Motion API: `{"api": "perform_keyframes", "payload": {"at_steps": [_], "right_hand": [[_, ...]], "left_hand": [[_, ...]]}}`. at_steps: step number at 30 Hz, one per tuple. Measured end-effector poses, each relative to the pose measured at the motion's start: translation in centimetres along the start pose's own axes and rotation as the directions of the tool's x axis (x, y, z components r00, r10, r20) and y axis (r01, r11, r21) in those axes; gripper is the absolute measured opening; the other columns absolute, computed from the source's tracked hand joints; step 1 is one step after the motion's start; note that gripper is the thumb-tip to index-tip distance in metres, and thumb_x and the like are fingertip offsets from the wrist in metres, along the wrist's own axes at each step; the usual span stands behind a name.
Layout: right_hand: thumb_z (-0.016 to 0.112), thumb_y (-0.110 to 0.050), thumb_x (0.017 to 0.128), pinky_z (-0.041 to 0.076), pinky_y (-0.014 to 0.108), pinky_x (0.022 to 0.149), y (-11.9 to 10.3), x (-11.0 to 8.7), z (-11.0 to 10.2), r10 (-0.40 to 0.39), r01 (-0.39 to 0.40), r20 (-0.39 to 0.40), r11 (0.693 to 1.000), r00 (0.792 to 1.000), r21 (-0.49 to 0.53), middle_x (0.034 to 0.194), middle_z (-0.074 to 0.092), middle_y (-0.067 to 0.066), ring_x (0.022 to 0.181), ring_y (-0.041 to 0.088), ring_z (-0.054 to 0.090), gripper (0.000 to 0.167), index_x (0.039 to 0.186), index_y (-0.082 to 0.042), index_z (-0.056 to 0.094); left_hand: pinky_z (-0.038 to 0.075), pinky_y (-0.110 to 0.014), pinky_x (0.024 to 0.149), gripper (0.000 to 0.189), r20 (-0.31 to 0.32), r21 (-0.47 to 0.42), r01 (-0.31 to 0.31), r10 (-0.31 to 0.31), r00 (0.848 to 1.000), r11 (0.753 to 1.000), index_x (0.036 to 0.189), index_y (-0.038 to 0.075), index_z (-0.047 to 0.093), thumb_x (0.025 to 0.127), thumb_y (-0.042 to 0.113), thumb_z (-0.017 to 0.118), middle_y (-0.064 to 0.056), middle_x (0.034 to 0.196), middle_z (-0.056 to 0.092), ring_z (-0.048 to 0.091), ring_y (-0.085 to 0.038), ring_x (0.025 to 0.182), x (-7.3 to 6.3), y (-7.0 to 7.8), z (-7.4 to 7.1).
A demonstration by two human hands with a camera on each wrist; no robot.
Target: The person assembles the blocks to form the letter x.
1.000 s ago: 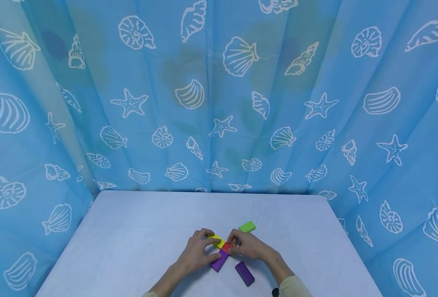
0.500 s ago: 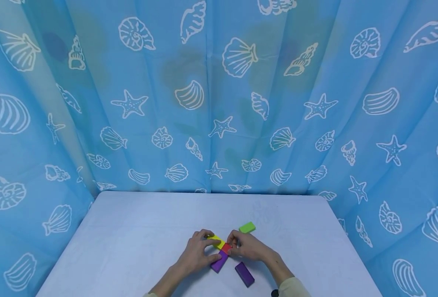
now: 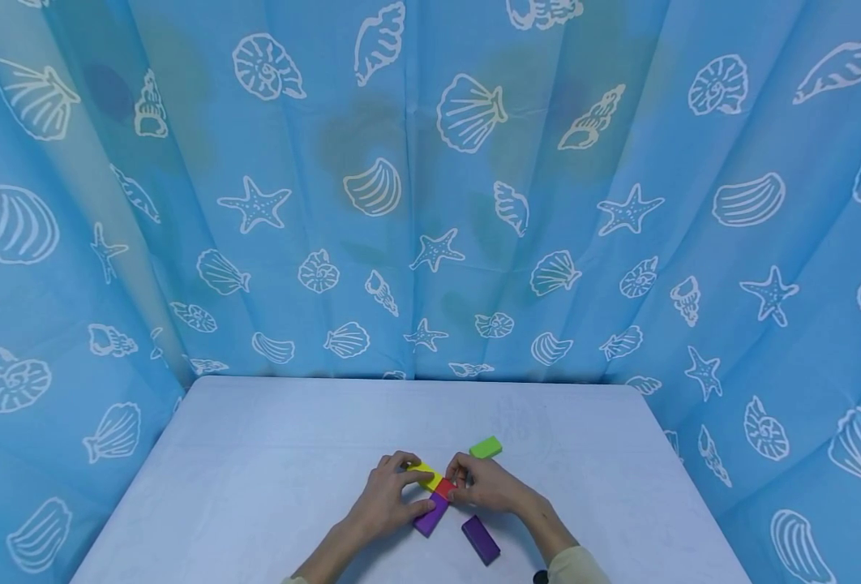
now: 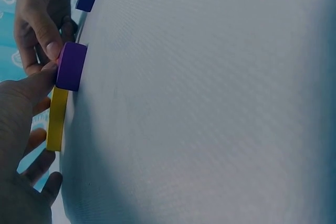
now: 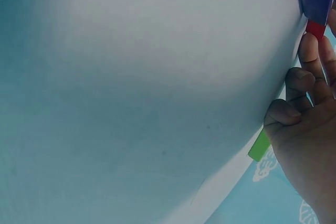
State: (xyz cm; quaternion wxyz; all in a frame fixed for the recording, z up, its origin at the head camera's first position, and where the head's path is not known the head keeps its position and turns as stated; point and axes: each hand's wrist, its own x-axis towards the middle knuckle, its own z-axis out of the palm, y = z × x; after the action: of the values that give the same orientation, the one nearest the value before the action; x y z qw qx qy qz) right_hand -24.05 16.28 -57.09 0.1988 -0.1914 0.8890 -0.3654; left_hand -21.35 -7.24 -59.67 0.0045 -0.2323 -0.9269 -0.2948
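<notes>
My left hand (image 3: 388,499) curls its fingers over the yellow block (image 3: 426,476), its thumb resting on the purple block (image 3: 430,519). My right hand (image 3: 494,485) pinches the red block (image 3: 445,487) between thumb and index finger, close to the left. From the red block, the yellow block runs toward 10 o'clock and the purple block toward 7; in the head view both meet its edges. The dark purple block (image 3: 481,539) lies apart at 5 o'clock and the green block (image 3: 486,447) at 1, just beyond my right hand.

Only the head view shows all 5 blocks on the white desk (image 3: 292,454). The left wrist view adds the yellow block's long side, but there the purple block hides nearly all the red. The right wrist view shows my other right fingers folded in; a purple block overlaps the red there, and I cannot tell which of the 2 it is. The blue curtain (image 3: 299,146) rises at 12 o'clock.
</notes>
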Motion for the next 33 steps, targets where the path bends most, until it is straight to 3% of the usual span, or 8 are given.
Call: {"api": "perform_keyframes", "payload": {"at_steps": [9,16,22,26,33], "right_hand": [[0.074,-0.026,0.090,0.043,0.028,0.065,-0.5,-0.2,-0.8,-0.003,0.003,-0.008,1.000,1.000,0.001,0.086,0.059,-0.003,0.075,0.014,0.053,0.024,0.110,-0.018,0.064],[0.069,-0.025,0.096,0.049,0.030,0.066,0.1,-0.1,-2.9,-0.019,0.015,-0.118,0.999,0.993,-0.035,0.089,0.058,-0.003,0.078,0.017,0.055,0.026,0.118,-0.014,0.063],[0.074,-0.024,0.092,0.055,0.039,0.087,0.8,-0.1,-3.5,0.028,-0.055,-0.231,0.992,0.973,-0.114,0.112,0.055,0.001,0.102,0.019,0.055,0.027,0.117,-0.019,0.066],[0.077,-0.022,0.089,0.050,0.049,0.100,1.4,0.0,-3.7,0.062,-0.107,-0.280,0.983,0.958,-0.147,0.128,0.049,0.005,0.119,0.026,0.052,0.034,0.121,-0.025,0.066],[0.079,-0.019,0.085,0.047,0.054,0.104,2.4,0.1,-3.8,0.084,-0.139,-0.301,0.976,0.950,-0.166,0.140,0.043,0.010,0.132,0.035,0.044,0.043,0.125,-0.028,0.066]], "left_hand": [[0.043,-0.056,0.097,0.044,-0.003,0.005,-0.004,0.004,1.000,1.000,0.123,0.029,0.073,0.086,0.053,0.074,0.002,0.131,0.054,0.049,-0.026,0.120,0.0,0.0,0.1],[0.042,-0.056,0.099,0.044,0.019,-0.001,0.025,-0.025,0.999,1.000,0.124,0.030,0.072,0.087,0.053,0.073,0.001,0.132,0.054,0.048,-0.026,0.122,0.0,0.0,-0.1],[0.042,-0.056,0.099,0.043,0.021,-0.003,0.019,-0.019,1.000,1.000,0.124,0.030,0.072,0.087,0.053,0.073,0.001,0.132,0.054,0.048,-0.026,0.122,0.0,0.0,-0.1],[0.042,-0.055,0.099,0.043,0.021,0.006,0.019,-0.019,1.000,1.000,0.124,0.030,0.072,0.087,0.053,0.073,0.001,0.132,0.054,0.048,-0.026,0.122,0.0,0.0,-0.1],[0.042,-0.055,0.100,0.043,0.034,-0.001,0.038,-0.038,0.999,0.999,0.124,0.030,0.072,0.087,0.053,0.073,0.001,0.133,0.054,0.048,-0.026,0.122,0.1,0.1,-0.1]]}}
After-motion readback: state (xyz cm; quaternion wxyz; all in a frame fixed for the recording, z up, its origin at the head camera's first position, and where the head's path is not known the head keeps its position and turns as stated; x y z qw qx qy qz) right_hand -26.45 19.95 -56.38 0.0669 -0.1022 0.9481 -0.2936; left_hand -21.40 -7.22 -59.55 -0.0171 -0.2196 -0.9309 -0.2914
